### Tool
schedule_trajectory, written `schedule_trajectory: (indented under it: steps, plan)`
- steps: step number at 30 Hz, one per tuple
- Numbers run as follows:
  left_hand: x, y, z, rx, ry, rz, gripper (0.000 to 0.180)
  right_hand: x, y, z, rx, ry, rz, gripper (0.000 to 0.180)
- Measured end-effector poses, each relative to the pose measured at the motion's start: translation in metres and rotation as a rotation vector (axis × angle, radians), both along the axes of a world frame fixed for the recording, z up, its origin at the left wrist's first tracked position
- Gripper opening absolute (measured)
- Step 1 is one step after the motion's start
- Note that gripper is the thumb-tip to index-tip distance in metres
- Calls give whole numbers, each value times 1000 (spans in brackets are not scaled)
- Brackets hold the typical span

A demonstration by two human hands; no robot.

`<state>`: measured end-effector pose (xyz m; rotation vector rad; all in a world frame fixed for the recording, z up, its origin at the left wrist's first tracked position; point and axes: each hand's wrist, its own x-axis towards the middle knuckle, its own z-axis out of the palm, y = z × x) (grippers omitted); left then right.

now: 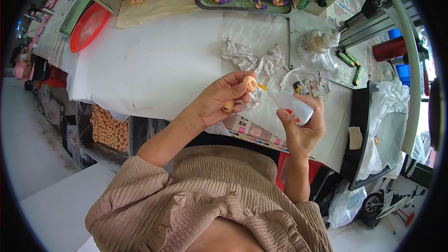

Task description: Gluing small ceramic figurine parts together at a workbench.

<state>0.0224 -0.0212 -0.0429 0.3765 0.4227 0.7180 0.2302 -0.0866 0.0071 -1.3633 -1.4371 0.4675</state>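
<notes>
Frame centre: I see left hand (pixel 215 97) pinching a hollow peach piece (pixel 249 83) (second peach piece (pixel 227 106) held by its lower fingers). Right hand (pixel 303 133): fingers wrapped round white bottle (pixel 302 110), yellow nozzle (pixel 262 87) at the opening.

The left hand (pixel 215 100) covers with its fingers one part of the lower small piece (pixel 227 106), and the right hand (pixel 305 130) hides some of the white bottle (pixel 291 104). The dark tray (pixel 242 10) is cut by the upper edge — its far rim stays outside. A person (pixel 21 65) at far left is too blurred for details.
</notes>
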Motion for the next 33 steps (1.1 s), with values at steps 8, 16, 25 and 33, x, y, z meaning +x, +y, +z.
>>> schedule_trajectory:
  steps: [8,16,25,33]
  plan:
    - [0,0,-2,-25,-9,0,37,-2,3,-2,-10,-44,13,41]
    - [2,0,-3,-30,23,9,37,4,-1,2,-19,-60,-30,37]
    - [5,1,1,-21,53,28,40,6,-5,7,-19,-96,-43,38]
    - [8,1,0,-14,65,34,42,6,-5,5,2,-83,-35,38]
